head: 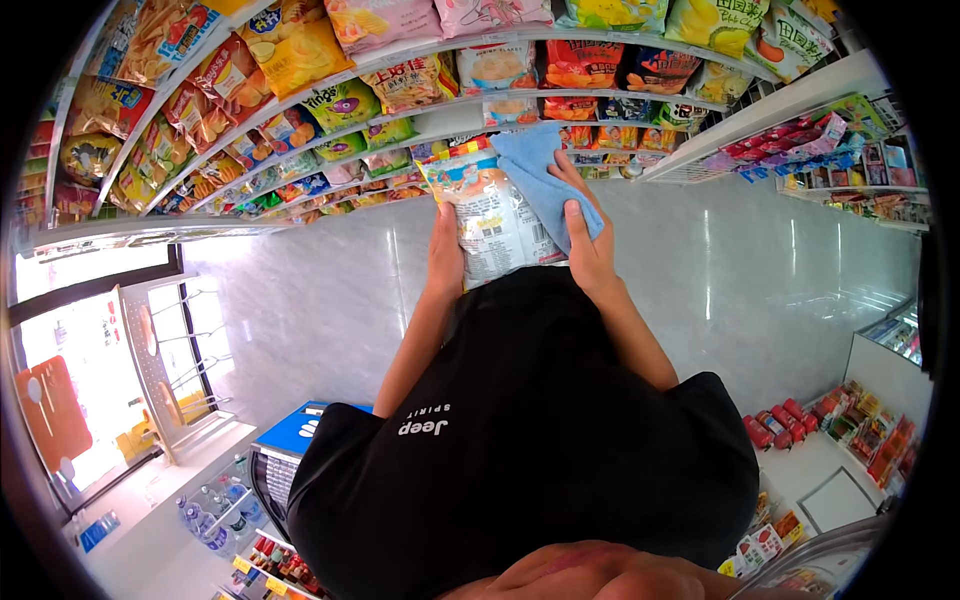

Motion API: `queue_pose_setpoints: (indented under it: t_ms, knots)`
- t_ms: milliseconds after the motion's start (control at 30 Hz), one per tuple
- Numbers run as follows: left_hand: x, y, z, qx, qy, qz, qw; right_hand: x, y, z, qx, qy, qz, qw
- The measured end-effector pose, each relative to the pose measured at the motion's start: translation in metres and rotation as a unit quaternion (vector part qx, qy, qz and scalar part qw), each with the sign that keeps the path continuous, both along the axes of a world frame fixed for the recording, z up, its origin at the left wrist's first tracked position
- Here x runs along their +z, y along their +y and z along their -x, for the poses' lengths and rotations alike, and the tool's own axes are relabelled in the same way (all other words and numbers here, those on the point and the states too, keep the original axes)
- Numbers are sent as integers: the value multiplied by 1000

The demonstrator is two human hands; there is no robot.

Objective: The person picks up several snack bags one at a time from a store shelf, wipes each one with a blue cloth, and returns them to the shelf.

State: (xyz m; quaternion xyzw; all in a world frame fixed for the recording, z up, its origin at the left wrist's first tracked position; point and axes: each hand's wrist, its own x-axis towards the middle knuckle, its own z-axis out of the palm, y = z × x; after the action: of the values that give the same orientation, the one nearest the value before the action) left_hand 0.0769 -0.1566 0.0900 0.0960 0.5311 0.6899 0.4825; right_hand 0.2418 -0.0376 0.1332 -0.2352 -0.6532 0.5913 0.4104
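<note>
A printed snack bag (pixel 487 217), its text-covered side up, is held in front of my chest. My left hand (pixel 448 251) grips the bag along its left edge, thumb on top and the other fingers hidden beneath. In my right hand (pixel 589 236) is a light blue cloth (pixel 541 176), pinched under the thumb and draped over the bag's right part. Whether the right fingers also grip the bag's edge is hidden by the cloth.
Curved-looking shelves (pixel 420 112) of snack bags stand ahead. To the right is a side rack (pixel 817 142) of small packets. Grey tile floor (pixel 322 300) lies below. Water bottles (pixel 202 525) and a blue-topped cooler (pixel 289 431) are behind left; fire extinguishers (pixel 780 425) are behind right.
</note>
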Motion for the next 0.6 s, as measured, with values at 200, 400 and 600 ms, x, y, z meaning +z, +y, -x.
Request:
queue_pose_setpoints:
  t_ms: [200, 400, 600]
  knots:
    - [18, 10, 16, 35, -60, -14, 998, -2, -13, -16, 35, 18, 77, 996]
    - [16, 11, 35, -8, -81, 3, 997, -13, -10, -29, -22, -42, 200, 979]
    - [13, 14, 21, -99, -96, -23, 990, -4, 6, -19, -133, 31, 204, 969]
